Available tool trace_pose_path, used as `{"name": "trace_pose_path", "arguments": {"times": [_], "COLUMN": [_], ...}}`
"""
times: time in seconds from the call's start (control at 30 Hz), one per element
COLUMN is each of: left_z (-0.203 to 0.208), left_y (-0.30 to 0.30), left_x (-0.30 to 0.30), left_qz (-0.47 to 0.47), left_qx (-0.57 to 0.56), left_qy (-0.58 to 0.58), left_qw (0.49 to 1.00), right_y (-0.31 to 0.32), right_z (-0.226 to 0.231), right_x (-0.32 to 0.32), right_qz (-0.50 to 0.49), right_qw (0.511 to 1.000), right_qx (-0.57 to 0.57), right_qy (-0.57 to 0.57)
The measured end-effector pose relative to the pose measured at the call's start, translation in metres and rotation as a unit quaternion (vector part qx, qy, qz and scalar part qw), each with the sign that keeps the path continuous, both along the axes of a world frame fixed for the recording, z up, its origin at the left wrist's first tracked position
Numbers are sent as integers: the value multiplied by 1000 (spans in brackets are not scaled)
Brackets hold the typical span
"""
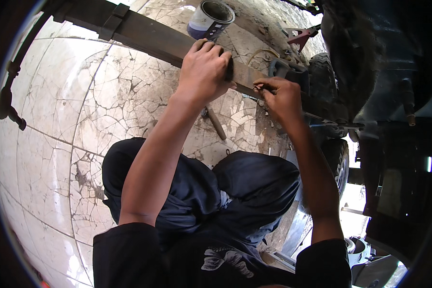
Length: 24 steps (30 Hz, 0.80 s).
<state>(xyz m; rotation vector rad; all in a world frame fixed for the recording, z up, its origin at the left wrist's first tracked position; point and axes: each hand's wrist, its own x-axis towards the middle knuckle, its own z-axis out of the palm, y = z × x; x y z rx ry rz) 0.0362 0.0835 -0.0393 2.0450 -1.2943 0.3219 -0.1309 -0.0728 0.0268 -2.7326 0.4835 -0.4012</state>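
Observation:
A long, dark steel leaf spring point(151, 38) runs across in front of me from the upper left toward the vehicle on the right, with a metal clip point(114, 21) round it. My left hand point(204, 69) is closed over it, fingers curled across its far side; a dark piece shows beside the fingertips, its kind unclear. Farther right along the spring, my right hand point(281, 96) is closed in a pinch at its near edge. Something small and dark is between the fingertips, too hidden to name.
An open paint can point(211, 21) stands beyond the spring. A wooden-looking handle point(216, 124) lies on the cracked tile floor point(125, 103) below my left hand. At right are a dark vehicle underside point(379, 67), a tire point(320, 67) and a red stand point(302, 37).

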Motion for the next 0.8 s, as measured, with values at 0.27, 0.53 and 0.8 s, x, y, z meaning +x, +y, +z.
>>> {"name": "trace_pose_path", "arguments": {"times": [0.27, 0.53, 0.8], "left_z": [3, 6, 4], "left_y": [-3, -3, 0], "left_x": [-1, 1, 1], "left_qz": [-6, 3, -4], "left_qx": [21, 58, 44], "left_qy": [14, 22, 8], "left_qw": [1000, 998, 999], "right_y": [-5, 14, 13], "right_z": [-6, -3, -5], "right_x": [35, 20, 20], "right_qz": [-35, -37, -50], "right_qw": [999, 999, 998], "right_qx": [-7, -16, -43], "right_qy": [-33, -14, 9]}}
